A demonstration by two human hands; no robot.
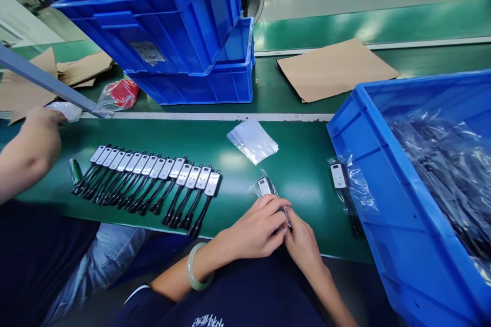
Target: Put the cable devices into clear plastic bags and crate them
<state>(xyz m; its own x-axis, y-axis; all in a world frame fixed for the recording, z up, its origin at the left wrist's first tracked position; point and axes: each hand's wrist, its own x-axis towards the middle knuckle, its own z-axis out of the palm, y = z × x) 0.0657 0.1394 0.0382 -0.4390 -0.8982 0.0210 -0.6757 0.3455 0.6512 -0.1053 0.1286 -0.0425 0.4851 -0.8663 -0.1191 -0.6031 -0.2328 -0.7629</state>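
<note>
Both of my hands meet at the table's front edge around a black cable with a white-labelled module (264, 186), which sits in a clear plastic bag. My left hand (264, 225), a pale bangle on its wrist, is closed over the cable part. Fingers of my right hand (303, 237) are closed on the same piece from the right; the grip is partly hidden. Beyond my hands lies a stack of clear plastic bags (253, 141). To the left, several labelled cable modules (153, 167) lie side by side in a row, cables toward me.
One bagged cable module (339, 176) lies beside a blue crate (368, 163) holding several bagged cables (441, 163). Stacked blue crates (153, 36) stand behind, near a cardboard sheet (337, 69). At left, a co-worker's arm (34, 148) reaches over the green table, near a green cylinder (75, 171).
</note>
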